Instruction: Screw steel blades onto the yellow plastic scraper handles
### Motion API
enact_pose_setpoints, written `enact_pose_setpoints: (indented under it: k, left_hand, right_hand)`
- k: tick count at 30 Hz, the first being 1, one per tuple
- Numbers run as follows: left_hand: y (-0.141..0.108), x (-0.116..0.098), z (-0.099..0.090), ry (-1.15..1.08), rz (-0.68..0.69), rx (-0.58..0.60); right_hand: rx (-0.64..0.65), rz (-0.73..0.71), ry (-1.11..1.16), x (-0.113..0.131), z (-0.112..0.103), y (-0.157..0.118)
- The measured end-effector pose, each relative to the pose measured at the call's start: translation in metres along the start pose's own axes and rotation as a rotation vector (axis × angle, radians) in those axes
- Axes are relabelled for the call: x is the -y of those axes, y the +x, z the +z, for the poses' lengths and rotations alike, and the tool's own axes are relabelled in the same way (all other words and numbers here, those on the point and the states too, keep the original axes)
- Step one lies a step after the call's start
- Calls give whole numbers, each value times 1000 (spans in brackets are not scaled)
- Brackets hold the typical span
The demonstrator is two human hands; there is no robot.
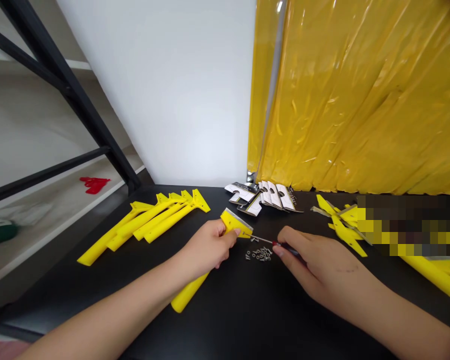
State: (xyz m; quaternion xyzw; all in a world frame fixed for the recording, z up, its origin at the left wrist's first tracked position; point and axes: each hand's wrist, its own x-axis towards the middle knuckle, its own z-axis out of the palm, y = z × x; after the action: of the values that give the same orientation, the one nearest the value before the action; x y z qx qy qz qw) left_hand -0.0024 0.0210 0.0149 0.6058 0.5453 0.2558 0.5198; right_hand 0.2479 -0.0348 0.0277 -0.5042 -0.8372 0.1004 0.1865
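My left hand [210, 245] is closed around a yellow scraper [189, 295], whose handle points down toward me. A thin metal blade runs along the far edge of its wide head. In my right hand [315, 260] is a screwdriver [261, 240] with a dark and red handle, held between thumb and fingers. Its tip meets the right end of the scraper head, near a screw hole; my fingers partly cover that area. Just below the shaft lies a small heap of screws and nuts [261, 254] on the black table.
Several yellow handles [150, 222] lie side by side at the left. White and black cardboard packets [277, 195] are piled at the back. More yellow scraper parts [345, 232] lie at the right, partly pixelated. A yellow plastic curtain [360, 100] and white panel [165, 90] stand behind the table.
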Motion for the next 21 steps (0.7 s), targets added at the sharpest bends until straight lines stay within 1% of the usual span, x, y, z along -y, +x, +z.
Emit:
enact_pose_setpoints:
  k: [2,5,9,13,15,19,21]
  left_hand:
    - [1,2,0,0,3,1]
    - [3,4,-1,-1,15,20]
    - [4,5,-2,-9,38,37]
    - [4,5,-1,-12,40,41]
    - [4,5,-1,-14,40,40]
    - [3,4,0,-22,32,41]
    - [2,4,0,-21,30,38]
  right_hand:
    - [7,2,40,0,1,1]
    - [36,4,41,-2,2,1]
    - [-6,-9,57,-3,4,1]
    - [-28,-54,10,-3,6,0]
    - [-54,-52,14,-3,7,0]
    - [-61,-46,-19,-4,9,1]
    - [-111,-34,-30,-5,10,1]
